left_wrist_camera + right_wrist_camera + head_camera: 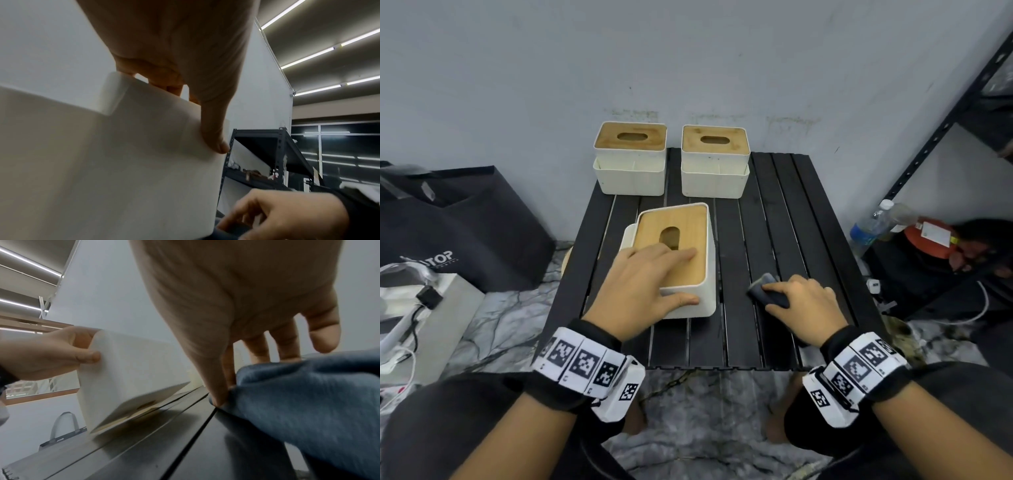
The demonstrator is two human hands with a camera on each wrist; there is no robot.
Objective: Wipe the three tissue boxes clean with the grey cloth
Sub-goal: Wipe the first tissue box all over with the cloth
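Three white tissue boxes with bamboo lids stand on a black slatted table (pixel 774 222). Two are at the back, the left one (pixel 631 161) and the right one (pixel 715 164). The near box (pixel 688 222) sits mid-table. My left hand (pixel 678 277) grips it, fingers on the lid and thumb (pixel 213 138) on the near side wall. In the right wrist view the box (pixel 133 369) is tipped, with one bottom edge off the table. Right of the box lies the bunched grey cloth (pixel 762 284). My right hand (pixel 770 298) pinches the cloth (pixel 308 402) between thumb and fingers against the table.
A wall runs right behind the back boxes. A black bag (pixel 465 222) and a white device with cables (pixel 414 308) lie on the floor at left. At right stand a dark metal shelf (pixel 945 137), a water bottle (pixel 869 226) and a red container (pixel 928 240).
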